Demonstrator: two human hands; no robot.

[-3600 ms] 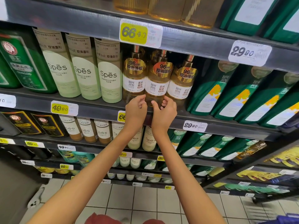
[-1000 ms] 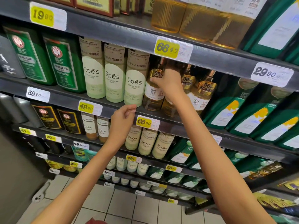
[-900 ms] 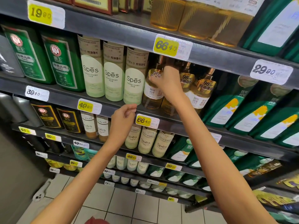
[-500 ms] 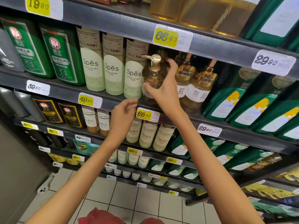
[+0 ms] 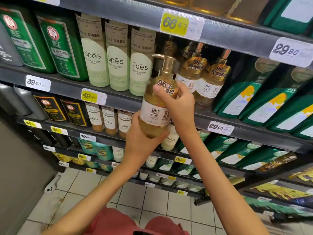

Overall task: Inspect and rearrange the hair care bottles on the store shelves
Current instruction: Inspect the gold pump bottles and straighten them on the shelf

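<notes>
Golden bottle [image 5: 155, 114] in left hand [image 5: 140, 141], right hand [image 5: 177, 106]; two twin bottles [image 5: 192, 77] behind

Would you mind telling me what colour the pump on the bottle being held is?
Gold; the pump tops the bottle, seen clearly in the head view.

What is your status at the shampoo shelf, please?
Left-hand grip round base of clear amber plastic pump bottle, right-hand grip on its shoulder. Bottle roughly upright, off the dark metal shelf. Nothing blocking; two matching bottles stand behind.
</notes>
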